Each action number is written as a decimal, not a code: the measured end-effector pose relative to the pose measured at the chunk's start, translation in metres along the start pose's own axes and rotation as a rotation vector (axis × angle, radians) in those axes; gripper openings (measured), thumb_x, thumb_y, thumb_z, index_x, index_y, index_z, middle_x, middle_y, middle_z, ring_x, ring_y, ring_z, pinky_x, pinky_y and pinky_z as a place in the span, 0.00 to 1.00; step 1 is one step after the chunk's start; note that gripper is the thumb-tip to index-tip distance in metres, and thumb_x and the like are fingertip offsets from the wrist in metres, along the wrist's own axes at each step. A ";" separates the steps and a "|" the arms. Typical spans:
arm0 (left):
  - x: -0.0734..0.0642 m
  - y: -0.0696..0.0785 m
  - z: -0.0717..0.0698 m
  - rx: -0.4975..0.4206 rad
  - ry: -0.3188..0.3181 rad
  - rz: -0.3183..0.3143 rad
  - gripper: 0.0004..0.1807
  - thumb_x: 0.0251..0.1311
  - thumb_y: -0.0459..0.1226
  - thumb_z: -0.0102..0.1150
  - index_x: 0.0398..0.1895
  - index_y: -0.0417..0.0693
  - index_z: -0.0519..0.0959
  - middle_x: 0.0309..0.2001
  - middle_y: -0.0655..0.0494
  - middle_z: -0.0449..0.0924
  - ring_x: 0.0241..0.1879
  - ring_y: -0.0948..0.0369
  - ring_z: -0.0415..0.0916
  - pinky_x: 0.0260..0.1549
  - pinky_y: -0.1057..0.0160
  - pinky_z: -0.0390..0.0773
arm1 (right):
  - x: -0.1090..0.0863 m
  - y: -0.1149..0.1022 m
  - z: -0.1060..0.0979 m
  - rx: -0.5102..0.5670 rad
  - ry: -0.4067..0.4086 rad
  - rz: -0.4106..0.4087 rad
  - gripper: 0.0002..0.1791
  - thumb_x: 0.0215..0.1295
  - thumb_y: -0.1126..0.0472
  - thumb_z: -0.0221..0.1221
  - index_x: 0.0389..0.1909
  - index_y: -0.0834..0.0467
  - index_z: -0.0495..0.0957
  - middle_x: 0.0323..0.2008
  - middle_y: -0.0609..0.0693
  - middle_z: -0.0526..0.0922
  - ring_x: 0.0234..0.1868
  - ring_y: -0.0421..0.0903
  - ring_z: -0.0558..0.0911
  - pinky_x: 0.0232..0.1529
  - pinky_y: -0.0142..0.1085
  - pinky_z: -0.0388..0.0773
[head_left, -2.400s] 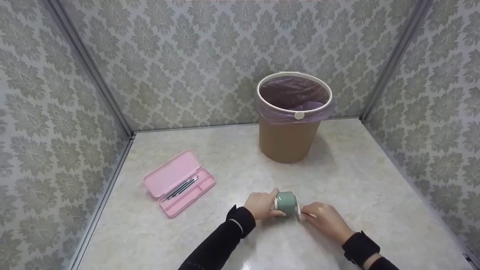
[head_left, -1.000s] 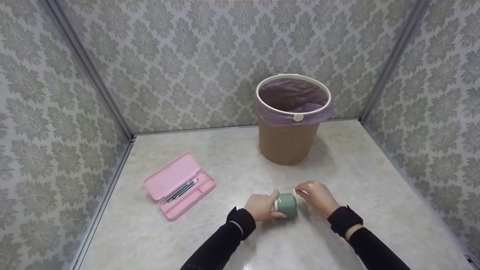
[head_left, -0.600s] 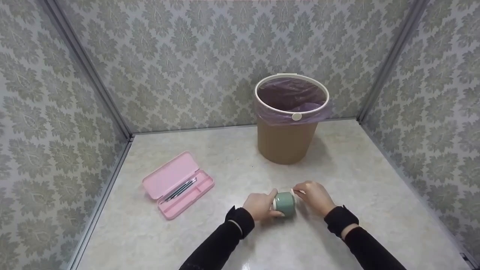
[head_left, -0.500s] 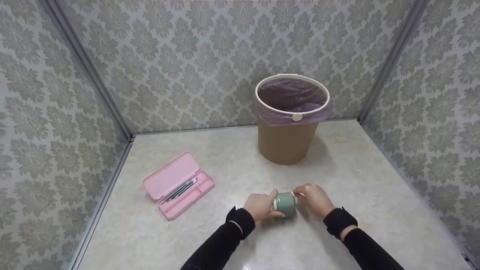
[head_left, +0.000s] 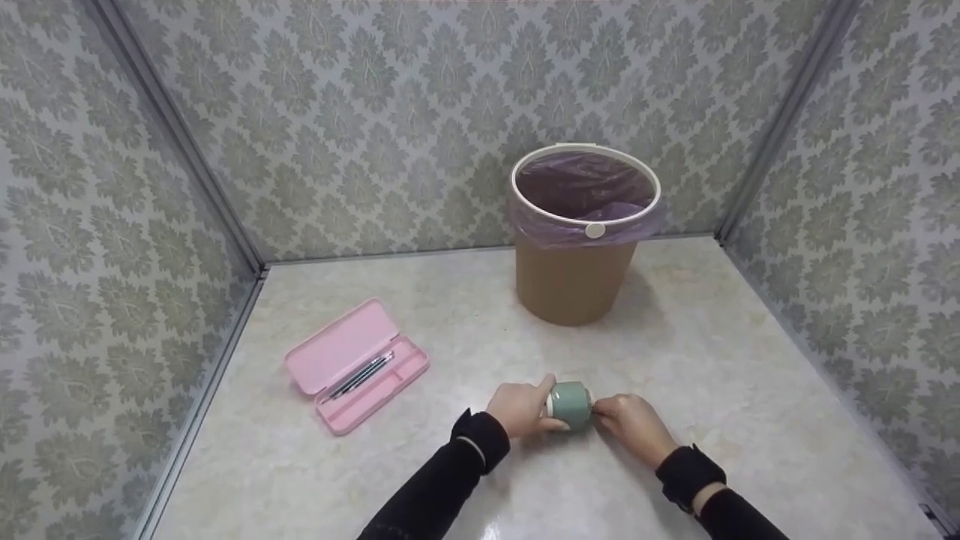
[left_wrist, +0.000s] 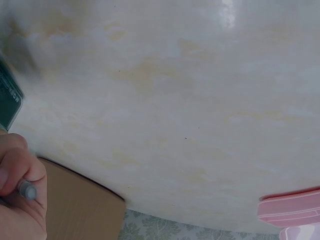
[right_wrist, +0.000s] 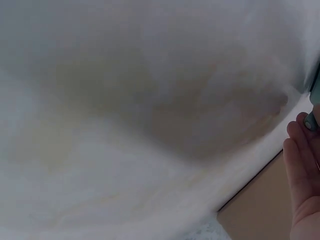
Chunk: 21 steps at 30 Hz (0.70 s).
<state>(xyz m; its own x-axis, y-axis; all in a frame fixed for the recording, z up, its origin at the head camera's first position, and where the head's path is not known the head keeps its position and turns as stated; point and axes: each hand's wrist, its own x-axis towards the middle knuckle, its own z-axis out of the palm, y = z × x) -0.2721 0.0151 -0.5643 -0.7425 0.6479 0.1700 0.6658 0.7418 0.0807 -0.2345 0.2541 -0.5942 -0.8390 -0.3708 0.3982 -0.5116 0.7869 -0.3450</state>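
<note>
In the head view, my left hand (head_left: 519, 409) grips a small green hand-crank pencil sharpener (head_left: 571, 405) at its cream-coloured end, thumb above and fingers below. The grey end of a pencil (left_wrist: 29, 190) pokes out of that hand in the left wrist view, and the dark green side of the sharpener (left_wrist: 9, 99) with pale lettering is at the left edge. My right hand (head_left: 637, 426) pinches the crank at the sharpener's right end, its fingertips covering most of it. In the right wrist view the small green crank knob (right_wrist: 310, 121) lies between the fingers.
An open pink pencil case (head_left: 379, 397) with several dark pencils (head_left: 362, 376) lies at the left on the marbled table (head_left: 450, 480). A brown bin (head_left: 574, 285) with a purple liner (head_left: 585, 184) stands at the back right, near the patterned wall (head_left: 420, 112).
My right hand has circled with the crank: low at first, then up beside the sharpener's top, now down again toward its middle. My left hand and the sharpener stay in place.
</note>
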 end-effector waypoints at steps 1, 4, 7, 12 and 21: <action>0.000 0.000 0.000 0.000 0.000 -0.001 0.39 0.54 0.67 0.65 0.56 0.51 0.68 0.22 0.57 0.83 0.19 0.60 0.79 0.17 0.63 0.73 | -0.002 -0.001 0.000 -0.004 0.006 -0.009 0.06 0.57 0.70 0.69 0.27 0.55 0.87 0.27 0.46 0.90 0.29 0.42 0.87 0.34 0.38 0.83; 0.000 -0.001 0.000 -0.003 -0.009 -0.009 0.39 0.53 0.67 0.65 0.56 0.52 0.68 0.22 0.57 0.83 0.20 0.60 0.79 0.18 0.62 0.73 | -0.007 -0.005 -0.002 -0.028 0.024 -0.035 0.05 0.56 0.68 0.70 0.29 0.55 0.88 0.27 0.47 0.90 0.29 0.43 0.87 0.34 0.37 0.84; 0.000 -0.002 0.000 -0.016 -0.027 -0.013 0.40 0.54 0.68 0.65 0.57 0.52 0.68 0.24 0.57 0.84 0.21 0.60 0.80 0.19 0.62 0.74 | -0.010 -0.009 -0.005 -0.046 0.036 -0.054 0.04 0.56 0.67 0.71 0.28 0.54 0.88 0.26 0.46 0.89 0.28 0.42 0.86 0.32 0.36 0.83; 0.001 -0.004 0.002 -0.024 -0.027 -0.014 0.40 0.53 0.67 0.66 0.58 0.52 0.68 0.25 0.57 0.85 0.22 0.59 0.81 0.19 0.62 0.73 | -0.012 -0.015 -0.014 -0.032 0.027 -0.066 0.04 0.57 0.66 0.71 0.29 0.54 0.87 0.27 0.45 0.89 0.29 0.42 0.86 0.33 0.37 0.83; 0.002 -0.003 0.003 -0.018 -0.014 -0.005 0.40 0.52 0.67 0.66 0.57 0.53 0.68 0.25 0.57 0.85 0.22 0.59 0.82 0.19 0.63 0.73 | -0.017 -0.016 -0.022 -0.025 0.051 -0.109 0.05 0.55 0.66 0.72 0.31 0.55 0.89 0.29 0.46 0.90 0.31 0.44 0.87 0.36 0.39 0.84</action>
<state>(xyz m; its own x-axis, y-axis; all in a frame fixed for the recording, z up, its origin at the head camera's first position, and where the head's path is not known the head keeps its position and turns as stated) -0.2760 0.0146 -0.5674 -0.7467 0.6466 0.1562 0.6632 0.7419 0.0989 -0.2080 0.2584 -0.5763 -0.7680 -0.4299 0.4747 -0.5937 0.7558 -0.2761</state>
